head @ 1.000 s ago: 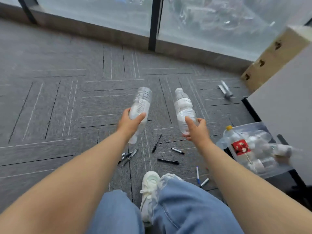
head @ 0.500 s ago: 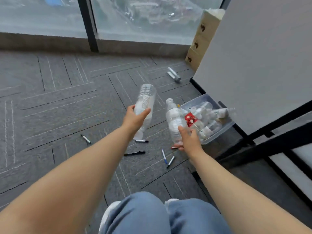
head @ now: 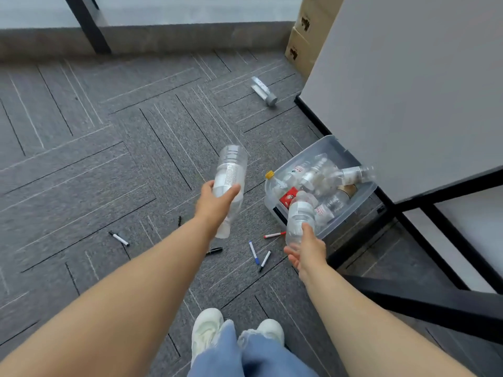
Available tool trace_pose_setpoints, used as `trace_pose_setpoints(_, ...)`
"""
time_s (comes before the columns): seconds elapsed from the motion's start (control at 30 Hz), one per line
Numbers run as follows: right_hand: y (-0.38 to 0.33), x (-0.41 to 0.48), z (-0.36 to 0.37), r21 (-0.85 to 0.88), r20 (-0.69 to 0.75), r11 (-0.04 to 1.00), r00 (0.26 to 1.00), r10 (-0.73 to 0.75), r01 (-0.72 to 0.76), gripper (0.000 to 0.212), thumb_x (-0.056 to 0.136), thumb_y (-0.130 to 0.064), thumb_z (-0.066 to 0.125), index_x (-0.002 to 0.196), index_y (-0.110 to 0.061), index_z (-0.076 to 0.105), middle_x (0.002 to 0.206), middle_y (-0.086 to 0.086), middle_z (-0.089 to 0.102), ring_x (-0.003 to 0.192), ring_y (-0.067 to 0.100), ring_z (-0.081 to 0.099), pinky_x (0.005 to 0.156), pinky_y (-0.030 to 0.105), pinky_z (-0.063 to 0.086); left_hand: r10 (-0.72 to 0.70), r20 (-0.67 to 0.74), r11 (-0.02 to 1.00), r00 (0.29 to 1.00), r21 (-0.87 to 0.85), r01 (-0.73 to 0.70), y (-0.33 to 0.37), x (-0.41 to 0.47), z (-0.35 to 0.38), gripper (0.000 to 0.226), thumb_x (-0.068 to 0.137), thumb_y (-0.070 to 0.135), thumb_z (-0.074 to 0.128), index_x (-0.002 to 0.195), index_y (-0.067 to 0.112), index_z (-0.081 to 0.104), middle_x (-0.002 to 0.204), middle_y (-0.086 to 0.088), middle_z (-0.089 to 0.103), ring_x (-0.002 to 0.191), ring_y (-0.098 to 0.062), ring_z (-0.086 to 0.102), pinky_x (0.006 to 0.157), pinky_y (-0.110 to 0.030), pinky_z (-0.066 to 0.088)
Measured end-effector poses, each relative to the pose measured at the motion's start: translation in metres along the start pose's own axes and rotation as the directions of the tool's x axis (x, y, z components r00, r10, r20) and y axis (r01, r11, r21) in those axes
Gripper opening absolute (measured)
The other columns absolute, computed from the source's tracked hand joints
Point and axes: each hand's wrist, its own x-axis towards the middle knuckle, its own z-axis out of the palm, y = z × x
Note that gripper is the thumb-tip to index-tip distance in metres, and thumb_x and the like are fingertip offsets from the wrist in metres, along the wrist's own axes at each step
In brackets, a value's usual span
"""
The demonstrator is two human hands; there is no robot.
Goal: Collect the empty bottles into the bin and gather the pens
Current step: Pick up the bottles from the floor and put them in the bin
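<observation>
My left hand grips a clear empty bottle by its lower half, cap end down, above the carpet left of the bin. My right hand holds a second clear bottle loosely by its base, thumb along its side, tilted over the near corner of the clear plastic bin. Several empty bottles lie in the bin, one with a yellow cap. Pens lie scattered on the carpet: a red one, a blue one, a black one and a white one.
A grey-capped slim bottle lies on the carpet further back. A large white panel on a black frame stands right of the bin, with its black bars on the floor. Cardboard boxes stand by the window wall.
My view has swung right toward the bin. My right hand has carried its bottle to the bin's near corner and its fingers have loosened. My left hand still holds its bottle.
</observation>
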Motion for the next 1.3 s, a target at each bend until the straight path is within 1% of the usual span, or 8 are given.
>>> trace_pose_setpoints(0.17, -0.065, -0.02, 0.011, 0.254, -0.131, 0.967, 0.991, 0.016, 0.018, 0.062, 0.088, -0.047, 0.053, 0.135, -0.012, 0.036, 0.119, 0.013, 0.055, 0.083, 0.022, 0.061, 0.06, 0.027, 0.049, 0.018, 0.04, 0.998, 0.999, 0.061, -0.02, 0.07, -0.01, 0.009, 0.077, 0.07, 0.056, 0.068, 0.132, 0.027, 0.034, 0.121, -0.002, 0.057, 0.104, -0.028, 0.062, 0.091, -0.051, 0.051)
trace_pose_setpoints(0.27, -0.087, -0.024, 0.014, 0.336, -0.215, 0.942, 0.974, 0.072, 0.005, 0.083, 0.08, -0.057, 0.054, 0.147, -0.028, 0.014, 0.149, 0.008, 0.033, 0.126, 0.031, 0.048, 0.096, 0.044, 0.048, 0.009, 0.054, 0.994, 0.998, 0.106, -0.015, 0.094, -0.015, 0.016, 0.074, 0.072, 0.055, 0.067, 0.132, 0.027, 0.034, 0.122, -0.003, 0.057, 0.104, -0.028, 0.062, 0.092, -0.05, 0.051)
trace_pose_setpoints(0.33, -0.084, -0.034, 0.019, 0.301, -0.236, 0.952, 0.964, 0.126, -0.051, 0.078, 0.083, -0.051, 0.053, 0.148, -0.027, 0.015, 0.148, 0.01, 0.035, 0.127, 0.032, 0.047, 0.104, 0.048, 0.042, -0.02, 0.082, 0.991, 0.996, 0.136, 0.009, 0.103, -0.021, 0.023, 0.073, 0.074, 0.054, 0.067, 0.133, 0.028, 0.033, 0.121, -0.003, 0.057, 0.103, -0.028, 0.062, 0.09, -0.05, 0.052)
trace_pose_setpoints(0.4, -0.079, -0.052, 0.025, 0.292, -0.198, 0.95, 0.965, 0.173, -0.111, 0.067, 0.09, -0.039, 0.05, 0.147, -0.022, 0.02, 0.132, 0.012, 0.049, 0.115, 0.032, 0.055, 0.095, 0.045, 0.048, -0.039, 0.113, 0.986, 0.993, 0.165, 0.02, 0.115, -0.025, 0.029, 0.073, 0.076, 0.05, 0.068, 0.135, 0.026, 0.032, 0.121, -0.004, 0.056, 0.103, -0.028, 0.062, 0.091, -0.051, 0.052)
trace_pose_setpoints(0.5, -0.089, -0.067, 0.023, 0.279, -0.126, 0.946, 0.97, 0.207, -0.165, 0.052, 0.094, -0.024, 0.047, 0.142, -0.013, 0.031, 0.083, 0.006, 0.053, 0.079, 0.024, 0.058, 0.059, 0.033, 0.047, -0.033, 0.139, 0.974, 0.99, 0.225, 0.001, 0.139, -0.024, 0.035, 0.065, 0.082, 0.037, 0.065, 0.136, 0.022, 0.031, 0.12, -0.005, 0.055, 0.103, -0.027, 0.06, 0.092, -0.046, 0.051)
trace_pose_setpoints(0.6, -0.111, -0.054, 0.007, 0.201, -0.126, 0.968, 0.976, 0.177, -0.15, 0.037, 0.094, -0.012, 0.045, 0.128, 0.0, 0.048, 0.07, 0.005, 0.051, 0.058, 0.015, 0.048, 0.051, 0.025, 0.037, -0.064, 0.196, 0.946, 0.979, 0.325, -0.003, 0.159, -0.013, 0.043, 0.064, 0.083, 0.03, 0.06, 0.138, 0.026, 0.027, 0.123, -0.008, 0.054, 0.102, -0.03, 0.061, 0.092, -0.049, 0.051)
trace_pose_setpoints(1.0, -0.255, 0.001, -0.037, 0.247, -0.132, 0.966, 0.99, -0.042, 0.074, 0.016, 0.092, -0.011, 0.046, 0.101, -0.006, 0.059, 0.073, 0.0, 0.063, 0.059, 0.006, 0.058, 0.045, 0.015, 0.043, -0.132, 0.361, 0.873, 0.923, 0.484, -0.064, 0.206, 0.012, 0.148, 0.069, 0.083, 0.036, 0.065, 0.139, 0.015, 0.031, 0.131, -0.014, 0.052, 0.112, -0.031, 0.056, 0.098, -0.046, 0.046)
trace_pose_setpoints(1.3, -0.257, 0.015, -0.087, 0.194, -0.087, 0.979, 0.995, -0.048, 0.064, 0.012, 0.093, -0.013, 0.049, 0.088, -0.012, 0.06, 0.074, -0.002, 0.064, 0.062, 0.006, 0.06, 0.049, 0.017, 0.044, -0.111, 0.32, 0.904, 0.941, 0.425, -0.038, 0.191, 0.003, 0.2, 0.08, 0.087, 0.047, 0.055, 0.149, 0.02, 0.013, 0.15, -0.01, 0.032, 0.134, -0.032, 0.038, 0.109, -0.045, 0.034)
